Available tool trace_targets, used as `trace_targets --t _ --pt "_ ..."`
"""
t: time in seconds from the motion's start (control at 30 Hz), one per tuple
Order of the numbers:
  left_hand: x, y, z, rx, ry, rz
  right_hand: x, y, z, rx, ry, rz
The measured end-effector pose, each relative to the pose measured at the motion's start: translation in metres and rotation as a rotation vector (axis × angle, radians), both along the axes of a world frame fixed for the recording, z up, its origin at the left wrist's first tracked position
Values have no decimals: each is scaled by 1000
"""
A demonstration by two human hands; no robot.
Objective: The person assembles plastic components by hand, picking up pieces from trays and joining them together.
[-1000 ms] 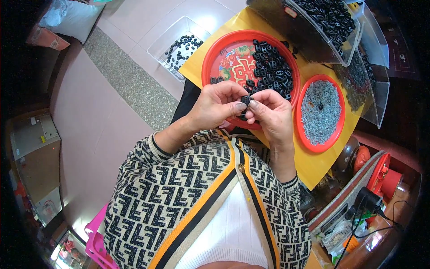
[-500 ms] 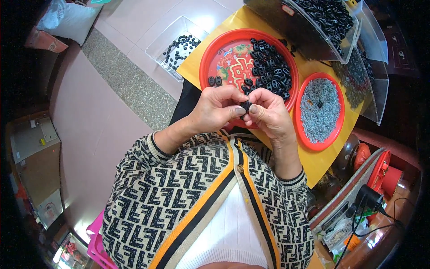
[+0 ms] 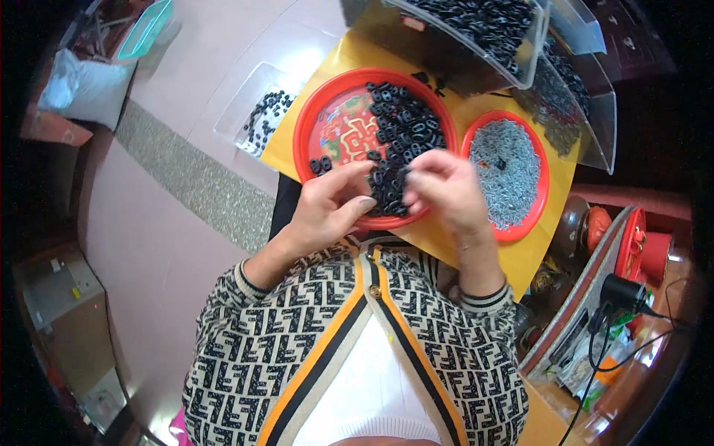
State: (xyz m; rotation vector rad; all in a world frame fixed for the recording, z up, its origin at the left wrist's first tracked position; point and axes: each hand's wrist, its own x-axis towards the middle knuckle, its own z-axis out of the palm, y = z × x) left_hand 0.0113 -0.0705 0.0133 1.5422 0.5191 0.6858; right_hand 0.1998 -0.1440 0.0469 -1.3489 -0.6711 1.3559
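we see small glossy black oval pieces with two holes (image 3: 405,123) heaped over the right side of a round red tray with a raised rim (image 3: 301,141); a couple more lie by its left wall, apart from the heap; we judge each piece light, stiff and hard to break — probably moulded plastic — and smooth enough to skid under a careless fingertip; we would pinch one across its long sides, thumb against forefinger, keeping the holes uncovered.

the left hand (image 3: 321,212) is over the tray's near left edge, thumb and forefinger spread well apart, with nothing that we can see between them; the right hand (image 3: 452,195) is over the near right edge, fingers curled in toward the thumb; it is blurred, so we cannot tell whether it pinches a piece.

for moving, we find the easiest room over the tray's printed left side; to the right, an oval red tray of slim silvery metal bits (image 3: 504,178) sits just beside the right hand — its rim is easy to knock; beyond the heap, the tall wall of a clear plastic bin (image 3: 476,70) limits far reaches.
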Motion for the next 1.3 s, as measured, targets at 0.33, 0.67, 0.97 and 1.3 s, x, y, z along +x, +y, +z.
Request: trace_targets --t 0.33,0.67,0.97,1.3 --pt "-6 5 -2 638 66 31 185 9 59 281 -259 -740" --pt "-29 10 6 721 112 -19 82 62 -5 413 -1369 -50" --pt "-45 12 13 680 168 66 75 94 -17 4 -1629 263" --pt "-40 6 18 752 109 114 65 101 -15 -42 -1575 194"
